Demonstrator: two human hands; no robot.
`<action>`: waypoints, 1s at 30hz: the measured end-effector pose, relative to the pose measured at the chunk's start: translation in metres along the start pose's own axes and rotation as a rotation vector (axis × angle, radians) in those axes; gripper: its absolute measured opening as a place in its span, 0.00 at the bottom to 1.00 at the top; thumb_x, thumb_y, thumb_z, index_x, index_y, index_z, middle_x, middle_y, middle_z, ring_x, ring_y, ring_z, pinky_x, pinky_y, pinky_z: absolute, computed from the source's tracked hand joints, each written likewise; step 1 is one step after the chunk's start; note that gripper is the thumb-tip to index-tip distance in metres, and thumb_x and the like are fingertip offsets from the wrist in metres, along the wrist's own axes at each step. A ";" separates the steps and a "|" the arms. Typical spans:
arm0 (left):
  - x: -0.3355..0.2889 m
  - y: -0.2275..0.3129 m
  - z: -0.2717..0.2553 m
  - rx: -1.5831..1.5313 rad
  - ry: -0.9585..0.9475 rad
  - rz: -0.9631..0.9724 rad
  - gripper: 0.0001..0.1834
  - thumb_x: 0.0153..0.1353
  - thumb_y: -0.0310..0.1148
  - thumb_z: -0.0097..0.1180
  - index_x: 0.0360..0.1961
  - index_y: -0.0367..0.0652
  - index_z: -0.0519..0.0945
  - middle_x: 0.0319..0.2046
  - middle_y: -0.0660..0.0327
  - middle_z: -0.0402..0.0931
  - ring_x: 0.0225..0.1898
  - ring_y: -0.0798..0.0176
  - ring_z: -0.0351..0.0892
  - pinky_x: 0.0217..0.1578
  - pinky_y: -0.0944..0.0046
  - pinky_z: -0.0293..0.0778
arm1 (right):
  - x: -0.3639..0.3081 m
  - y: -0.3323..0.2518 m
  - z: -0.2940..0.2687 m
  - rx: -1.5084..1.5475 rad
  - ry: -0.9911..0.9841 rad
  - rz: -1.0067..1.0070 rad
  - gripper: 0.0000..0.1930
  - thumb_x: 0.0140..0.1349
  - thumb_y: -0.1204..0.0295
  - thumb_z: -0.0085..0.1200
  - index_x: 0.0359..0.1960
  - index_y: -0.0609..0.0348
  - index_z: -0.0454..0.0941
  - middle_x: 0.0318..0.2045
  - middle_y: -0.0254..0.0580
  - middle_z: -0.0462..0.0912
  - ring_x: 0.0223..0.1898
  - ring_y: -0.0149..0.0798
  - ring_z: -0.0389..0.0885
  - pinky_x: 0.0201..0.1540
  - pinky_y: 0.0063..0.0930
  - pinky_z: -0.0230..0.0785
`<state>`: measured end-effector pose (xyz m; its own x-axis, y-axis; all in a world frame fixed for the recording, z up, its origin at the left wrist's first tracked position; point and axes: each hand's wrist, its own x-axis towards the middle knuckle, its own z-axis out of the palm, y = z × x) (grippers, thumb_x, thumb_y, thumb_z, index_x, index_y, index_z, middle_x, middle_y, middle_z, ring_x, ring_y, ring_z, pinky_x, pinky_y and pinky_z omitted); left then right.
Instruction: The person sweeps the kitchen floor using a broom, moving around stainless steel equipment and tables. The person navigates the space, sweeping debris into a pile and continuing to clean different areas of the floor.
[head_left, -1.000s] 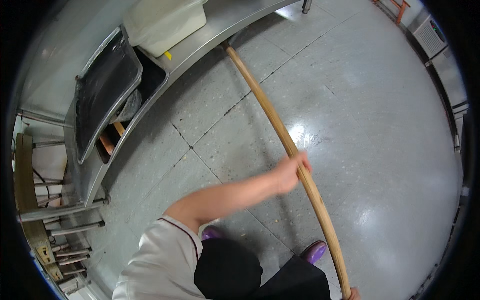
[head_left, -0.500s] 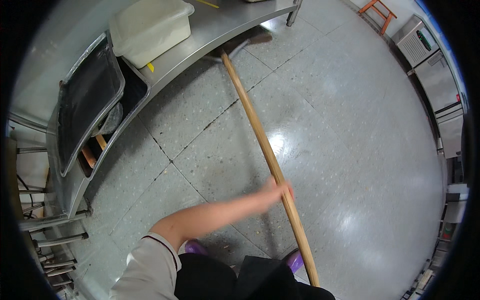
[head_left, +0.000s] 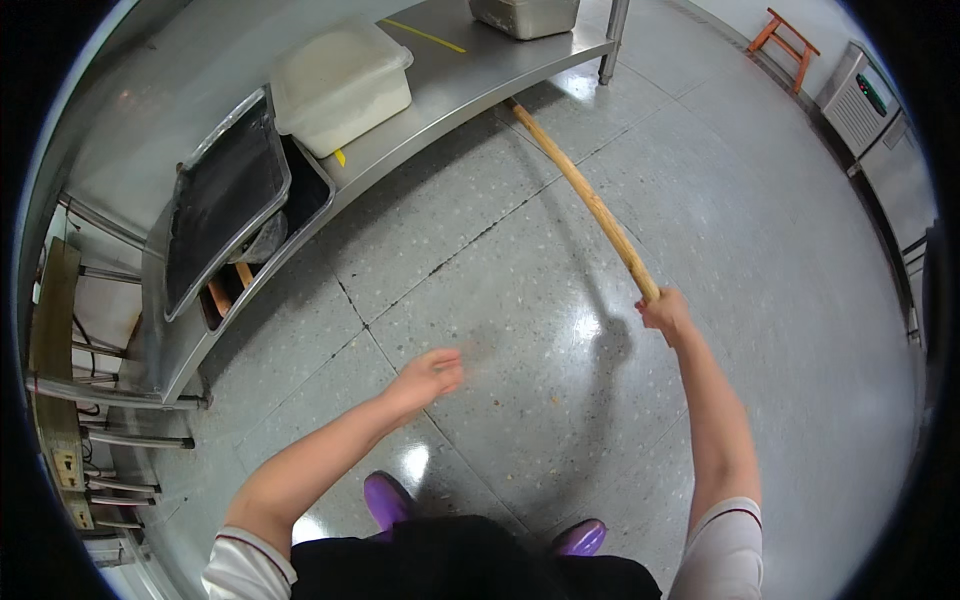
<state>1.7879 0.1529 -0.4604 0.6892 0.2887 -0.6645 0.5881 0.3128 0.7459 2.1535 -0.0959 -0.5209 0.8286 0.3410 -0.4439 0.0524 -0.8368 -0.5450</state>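
A long wooden pole [head_left: 590,205] slants across the view, its far end hidden under the steel shelf [head_left: 440,128]. My right hand [head_left: 667,316] is wrapped around its near end, with the arm stretched forward. My left hand [head_left: 430,374] is off the pole, hovering over the grey tiled floor [head_left: 480,290] with loosely curled fingers, slightly blurred and holding nothing. What the pole carries at its far end cannot be seen now.
A lidded whitish tub [head_left: 345,90], a metal container [head_left: 525,18] and dark trays [head_left: 225,205] stand on the shelf. Metal legs stick out at left. A small orange stool [head_left: 785,50] and steel cabinets [head_left: 885,140] line the far right. My purple shoes [head_left: 388,500] are below.
My left hand has let go of the pole and moved left. My right hand has come into view, gripping the pole's near end. The pole has gone farther under the shelf.
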 end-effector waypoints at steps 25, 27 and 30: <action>-0.051 -0.103 0.373 -0.452 -0.341 0.004 0.19 0.71 0.44 0.42 0.27 0.43 0.71 0.25 0.61 0.76 0.29 0.65 0.77 0.35 0.63 0.71 | -0.753 0.332 -0.122 -0.393 -0.199 0.974 0.12 0.54 0.79 0.48 0.36 0.58 0.83 0.26 0.54 0.82 0.30 0.46 0.80 0.36 0.37 0.70; -0.035 -0.094 0.365 -0.373 -0.333 0.042 0.21 0.71 0.44 0.40 0.24 0.44 0.72 0.22 0.61 0.76 0.27 0.65 0.77 0.35 0.63 0.71 | -0.737 0.330 -0.116 -0.355 -0.209 0.950 0.12 0.54 0.79 0.48 0.37 0.58 0.82 0.26 0.54 0.82 0.30 0.46 0.80 0.36 0.37 0.70; 0.031 -0.049 0.334 -0.203 -0.144 0.171 0.24 0.71 0.43 0.40 0.18 0.43 0.71 0.15 0.61 0.73 0.24 0.63 0.77 0.34 0.60 0.73 | -0.668 0.334 -0.094 -0.252 -0.250 0.770 0.11 0.54 0.79 0.49 0.37 0.59 0.82 0.26 0.54 0.82 0.30 0.46 0.80 0.35 0.36 0.70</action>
<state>1.9218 -0.1559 -0.5023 0.8323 0.2263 -0.5060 0.3715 0.4497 0.8122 1.6696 -0.6440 -0.3397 0.5378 -0.3029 -0.7868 -0.3286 -0.9347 0.1353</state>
